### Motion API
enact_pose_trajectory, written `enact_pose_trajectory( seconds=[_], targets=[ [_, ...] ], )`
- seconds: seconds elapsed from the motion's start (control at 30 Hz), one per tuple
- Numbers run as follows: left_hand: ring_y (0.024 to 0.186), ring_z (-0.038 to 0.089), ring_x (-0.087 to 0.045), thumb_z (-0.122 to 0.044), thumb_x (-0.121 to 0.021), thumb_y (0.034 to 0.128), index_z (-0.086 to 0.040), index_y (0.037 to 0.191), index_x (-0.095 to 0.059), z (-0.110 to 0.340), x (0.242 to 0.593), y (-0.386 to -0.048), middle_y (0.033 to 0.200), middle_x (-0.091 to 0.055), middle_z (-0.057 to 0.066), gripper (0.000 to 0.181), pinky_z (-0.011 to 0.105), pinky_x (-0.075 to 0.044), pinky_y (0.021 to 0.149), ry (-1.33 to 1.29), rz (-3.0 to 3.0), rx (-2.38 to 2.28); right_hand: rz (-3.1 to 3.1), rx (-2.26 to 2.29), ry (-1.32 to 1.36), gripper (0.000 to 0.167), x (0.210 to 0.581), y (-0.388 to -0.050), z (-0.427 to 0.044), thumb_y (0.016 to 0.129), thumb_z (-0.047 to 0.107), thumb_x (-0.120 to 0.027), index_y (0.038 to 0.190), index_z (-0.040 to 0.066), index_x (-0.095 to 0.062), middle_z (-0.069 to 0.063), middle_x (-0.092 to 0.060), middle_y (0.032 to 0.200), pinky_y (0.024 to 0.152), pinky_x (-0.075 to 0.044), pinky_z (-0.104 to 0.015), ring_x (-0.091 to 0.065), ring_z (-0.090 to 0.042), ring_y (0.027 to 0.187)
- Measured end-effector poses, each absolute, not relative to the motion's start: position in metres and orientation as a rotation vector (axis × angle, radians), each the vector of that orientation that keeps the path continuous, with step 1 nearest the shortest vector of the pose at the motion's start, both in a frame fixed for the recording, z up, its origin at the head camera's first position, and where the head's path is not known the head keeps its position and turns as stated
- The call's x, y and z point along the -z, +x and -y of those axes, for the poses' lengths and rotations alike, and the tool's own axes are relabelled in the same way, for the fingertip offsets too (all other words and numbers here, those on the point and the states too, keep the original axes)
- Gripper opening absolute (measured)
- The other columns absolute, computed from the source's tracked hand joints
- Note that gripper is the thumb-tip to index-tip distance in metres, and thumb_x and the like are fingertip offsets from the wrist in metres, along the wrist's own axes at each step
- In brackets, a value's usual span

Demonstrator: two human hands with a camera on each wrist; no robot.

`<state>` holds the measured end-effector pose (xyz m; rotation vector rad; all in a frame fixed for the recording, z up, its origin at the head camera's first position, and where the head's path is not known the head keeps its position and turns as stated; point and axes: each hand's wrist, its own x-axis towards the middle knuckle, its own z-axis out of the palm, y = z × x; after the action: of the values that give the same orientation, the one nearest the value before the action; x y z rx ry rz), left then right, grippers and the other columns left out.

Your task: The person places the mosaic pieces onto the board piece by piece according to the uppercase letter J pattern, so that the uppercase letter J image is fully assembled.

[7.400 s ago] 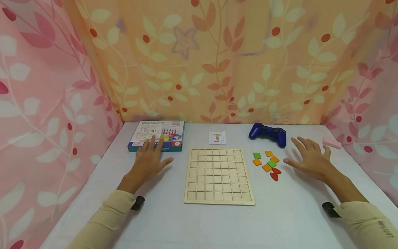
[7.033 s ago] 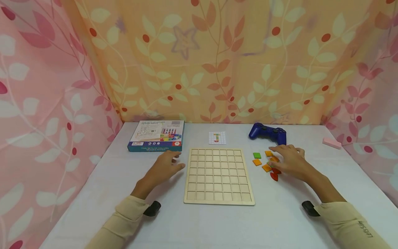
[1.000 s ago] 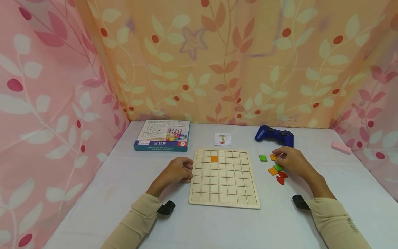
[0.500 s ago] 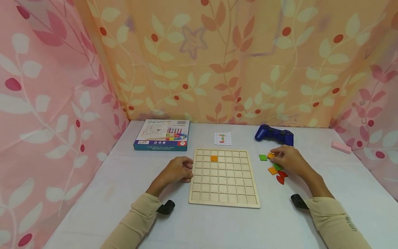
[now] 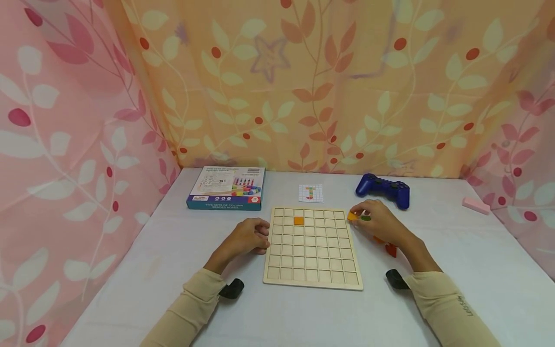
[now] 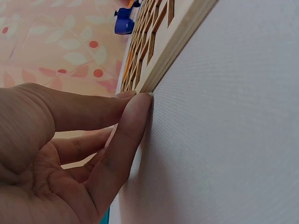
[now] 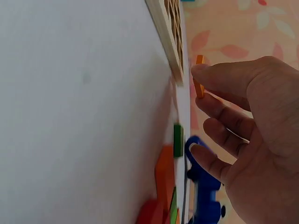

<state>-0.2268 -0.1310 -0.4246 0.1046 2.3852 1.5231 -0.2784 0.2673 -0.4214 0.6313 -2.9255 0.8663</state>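
Observation:
On the table lies a square wooden grid board (image 5: 312, 285), with one orange square tile (image 5: 298, 220) set in a cell of its second row. My left hand (image 5: 244, 237) is at the board's left side; in the left wrist view its thumb and finger (image 6: 133, 116) pinch the board's edge. By the upper right corner of the board, my right hand (image 5: 376, 219) pinches another orange tile (image 7: 199, 77) between thumb and fingertip, raised off the table. Beneath that hand are a green tile (image 7: 178, 141), an orange tile (image 7: 165, 175) and red rounded pieces (image 5: 391, 249), partly hidden.
Behind the board lies a small pattern card (image 5: 310, 193). A boxed set (image 5: 225, 189) is at the back left. A blue game controller (image 5: 383, 190) sits at the back right, with a pink block (image 5: 475, 206) farther right. Patterned curtains (image 5: 303, 86) surround the table.
An orange tile has come onto the board since the earliest frames, and my left hand has moved to the board's edge. My right hand has just carried another orange tile leftward from the pile.

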Motion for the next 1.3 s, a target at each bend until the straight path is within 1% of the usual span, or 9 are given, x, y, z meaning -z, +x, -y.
enact_pose_trajectory(
  seconds=[0.13, 0.27, 0.37, 0.5, 0.63, 0.87, 1.17, 1.3],
  targets=[
    [0.088, 0.020, -0.066, 0.008, -0.077, 0.0870, 0.006, 0.134, -0.063, 0.131, 0.425, -0.226, 0.109, -0.064, 0.014, 0.049, 0.031, -0.066, 0.070, 0.107, -2.383, -1.540, 2.926, -0.881, 0.704, 0.030, 0.420, -0.279, -0.251, 0.095, 0.017, -0.077, 0.121, 0.004, -0.074, -0.009, -0.071, 0.109, 0.095, -0.047, -0.049, -0.058, -0.031, 0.107],
    [0.088, 0.020, -0.066, 0.008, -0.077, 0.0875, 0.005, 0.135, -0.063, 0.131, 0.425, -0.226, 0.109, -0.063, 0.014, 0.049, 0.031, -0.066, 0.071, 0.101, -2.388, -1.530, 2.925, -0.895, 0.766, 0.027, 0.421, -0.283, -0.236, 0.093, 0.016, -0.079, 0.118, 0.003, -0.075, -0.006, -0.071, 0.105, 0.093, -0.047, -0.047, -0.058, -0.030, 0.105],
    [0.089, 0.020, -0.066, 0.008, -0.077, 0.0875, 0.005, 0.134, -0.063, 0.131, 0.425, -0.226, 0.109, -0.064, 0.014, 0.049, 0.031, -0.066, 0.071, 0.104, -2.393, -1.525, 2.925, -0.878, 0.810, 0.026, 0.424, -0.288, -0.227, 0.092, 0.015, -0.080, 0.114, 0.003, -0.076, -0.006, -0.071, 0.101, 0.089, -0.047, -0.043, -0.057, -0.028, 0.099],
    [0.089, 0.020, -0.066, 0.007, -0.077, 0.0874, 0.005, 0.134, -0.063, 0.131, 0.425, -0.226, 0.109, -0.064, 0.014, 0.049, 0.031, -0.066, 0.070, 0.101, -2.401, -1.520, 2.936, -0.880, 0.846, 0.026, 0.427, -0.291, -0.216, 0.093, 0.015, -0.080, 0.115, 0.003, -0.078, -0.007, -0.071, 0.102, 0.085, -0.046, -0.038, -0.056, -0.027, 0.096],
    [0.089, 0.020, -0.066, 0.007, -0.077, 0.0877, 0.005, 0.134, -0.063, 0.131, 0.425, -0.225, 0.110, -0.064, 0.014, 0.049, 0.030, -0.066, 0.071, 0.101, -2.400, -1.518, 2.935, -0.879, 0.868, 0.027, 0.426, -0.291, -0.206, 0.094, 0.014, -0.079, 0.119, 0.004, -0.079, -0.007, -0.072, 0.105, 0.086, -0.047, -0.038, -0.055, -0.027, 0.100],
    [0.089, 0.019, -0.066, 0.007, -0.077, 0.0881, 0.005, 0.134, -0.063, 0.131, 0.425, -0.226, 0.109, -0.064, 0.014, 0.048, 0.030, -0.066, 0.071, 0.107, -2.395, -1.523, 2.911, -0.830, 0.913, 0.025, 0.422, -0.289, -0.194, 0.094, 0.014, -0.080, 0.117, 0.003, -0.080, -0.007, -0.074, 0.107, 0.087, -0.045, -0.039, -0.055, -0.027, 0.102],
    [0.087, 0.019, -0.066, 0.008, -0.076, 0.0877, 0.006, 0.134, -0.063, 0.130, 0.423, -0.225, 0.109, -0.064, 0.014, 0.048, 0.031, -0.066, 0.070, 0.106, -2.395, -1.527, 2.946, -0.861, 0.888, 0.022, 0.421, -0.287, -0.189, 0.094, 0.012, -0.079, 0.115, 0.005, -0.080, -0.007, -0.072, 0.110, 0.089, -0.045, -0.040, -0.053, -0.028, 0.106],
    [0.088, 0.019, -0.066, 0.008, -0.076, 0.0879, 0.005, 0.134, -0.063, 0.130, 0.423, -0.226, 0.109, -0.064, 0.014, 0.048, 0.030, -0.066, 0.071, 0.107, -2.401, -1.522, 2.958, -0.902, 0.848, 0.023, 0.420, -0.285, -0.187, 0.095, 0.009, -0.078, 0.117, 0.005, -0.079, -0.008, -0.070, 0.110, 0.088, -0.045, -0.040, -0.053, -0.029, 0.106]
  ],
)
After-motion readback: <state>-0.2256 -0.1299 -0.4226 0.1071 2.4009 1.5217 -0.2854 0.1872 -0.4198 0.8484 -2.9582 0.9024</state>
